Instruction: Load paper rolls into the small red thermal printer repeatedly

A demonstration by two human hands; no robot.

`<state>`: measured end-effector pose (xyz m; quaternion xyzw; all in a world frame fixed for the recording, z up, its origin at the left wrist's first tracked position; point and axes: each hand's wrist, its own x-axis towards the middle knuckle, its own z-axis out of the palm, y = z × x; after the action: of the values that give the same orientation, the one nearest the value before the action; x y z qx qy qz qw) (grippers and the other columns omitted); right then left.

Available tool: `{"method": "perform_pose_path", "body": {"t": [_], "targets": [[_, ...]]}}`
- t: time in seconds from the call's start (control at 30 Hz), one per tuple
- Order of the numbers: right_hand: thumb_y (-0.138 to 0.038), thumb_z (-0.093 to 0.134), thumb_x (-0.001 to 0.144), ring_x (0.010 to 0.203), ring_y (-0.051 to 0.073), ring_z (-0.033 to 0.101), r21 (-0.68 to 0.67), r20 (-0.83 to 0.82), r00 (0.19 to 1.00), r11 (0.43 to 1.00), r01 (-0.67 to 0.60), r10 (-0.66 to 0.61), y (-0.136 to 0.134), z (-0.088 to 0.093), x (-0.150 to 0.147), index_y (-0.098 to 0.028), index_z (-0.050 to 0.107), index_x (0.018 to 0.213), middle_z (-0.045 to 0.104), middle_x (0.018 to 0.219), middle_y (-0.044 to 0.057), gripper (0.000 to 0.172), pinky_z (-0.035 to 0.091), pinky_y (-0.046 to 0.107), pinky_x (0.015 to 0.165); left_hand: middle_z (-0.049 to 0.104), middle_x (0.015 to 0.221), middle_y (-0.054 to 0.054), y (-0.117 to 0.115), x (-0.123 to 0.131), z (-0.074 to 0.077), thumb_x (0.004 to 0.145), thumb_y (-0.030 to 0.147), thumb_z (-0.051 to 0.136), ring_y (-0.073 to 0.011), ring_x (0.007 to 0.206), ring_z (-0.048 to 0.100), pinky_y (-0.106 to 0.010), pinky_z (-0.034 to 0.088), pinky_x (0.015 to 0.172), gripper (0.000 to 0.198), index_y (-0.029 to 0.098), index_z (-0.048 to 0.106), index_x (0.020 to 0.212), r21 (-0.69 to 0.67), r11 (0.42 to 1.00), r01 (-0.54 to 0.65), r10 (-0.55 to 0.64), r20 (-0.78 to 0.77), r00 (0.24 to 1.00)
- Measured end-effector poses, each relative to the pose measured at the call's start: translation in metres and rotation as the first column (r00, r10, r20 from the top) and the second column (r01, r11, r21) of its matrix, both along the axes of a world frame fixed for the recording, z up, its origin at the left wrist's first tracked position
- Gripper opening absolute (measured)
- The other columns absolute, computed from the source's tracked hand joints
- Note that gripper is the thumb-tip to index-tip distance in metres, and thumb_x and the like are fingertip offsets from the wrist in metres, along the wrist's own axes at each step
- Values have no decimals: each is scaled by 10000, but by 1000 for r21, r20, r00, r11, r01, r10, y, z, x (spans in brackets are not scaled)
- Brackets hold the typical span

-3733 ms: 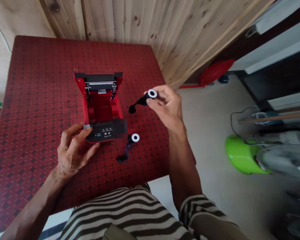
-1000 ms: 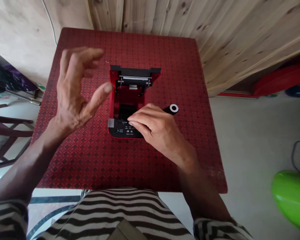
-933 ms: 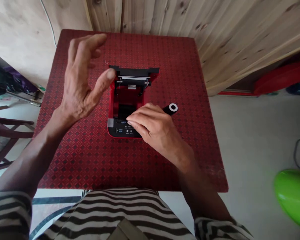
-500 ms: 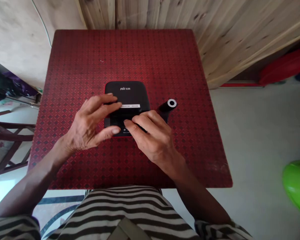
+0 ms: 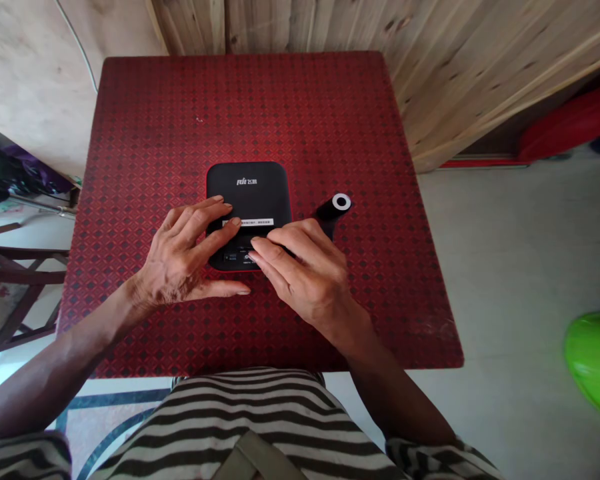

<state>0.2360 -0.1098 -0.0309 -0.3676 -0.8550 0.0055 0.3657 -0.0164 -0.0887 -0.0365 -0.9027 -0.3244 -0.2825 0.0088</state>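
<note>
A flat black device [image 5: 255,197] with rounded corners, a red edge, a white logo and a white label strip lies on the red patterned table [image 5: 260,100]. Small ports or markings show along its near end. My left hand [image 5: 180,257] rests on its left side, fingers spread over the top and thumb stretched out past the near edge. My right hand [image 5: 307,267] is at the near right end, thumb and fingers pinched together over the ports. Whatever they hold is dark and mostly hidden. Just beyond it is a black cylinder [image 5: 327,212] with a white ring on its end.
A wooden plank wall [image 5: 305,27] borders the far side of the table. To the left stands a dark wooden chair [image 5: 25,267]. On the floor at right are a bright green rounded object [image 5: 595,360] and a red object [image 5: 575,130].
The device has shifted slightly left and its logo reads clearly. My left fingers have settled flatter on it, and the thumb has moved nearer me off the edge. My right hand stays pinched.
</note>
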Motion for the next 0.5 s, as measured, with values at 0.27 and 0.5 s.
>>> {"method": "perform_pose_path", "body": {"t": [0.27, 0.5], "targets": [[-209, 673, 1043, 989, 237, 731, -137, -287, 935, 975, 177, -210, -18, -8, 13, -287, 709, 1336, 774, 1123, 74, 305, 622, 425, 878, 586, 1552, -159, -22, -1, -15, 935, 720, 730, -375, 1451, 602, -560, 550, 1185, 805, 306, 512, 1590, -117, 984, -138, 152, 121, 981], [-399, 477, 1131, 1009, 218, 736, -413, -420, 821, 887, 207, -387, -35, -51, 3, -236, 620, 1443, 709, 1295, 135, 381, 639, 370, 790, 692, 1393, -162, -51, -6, -36, 909, 375, 875, -300, 1246, 718, -432, 645, 1025, 702, 235, 570, 1525, 8, 969, -249, 241, 211, 947]]}}
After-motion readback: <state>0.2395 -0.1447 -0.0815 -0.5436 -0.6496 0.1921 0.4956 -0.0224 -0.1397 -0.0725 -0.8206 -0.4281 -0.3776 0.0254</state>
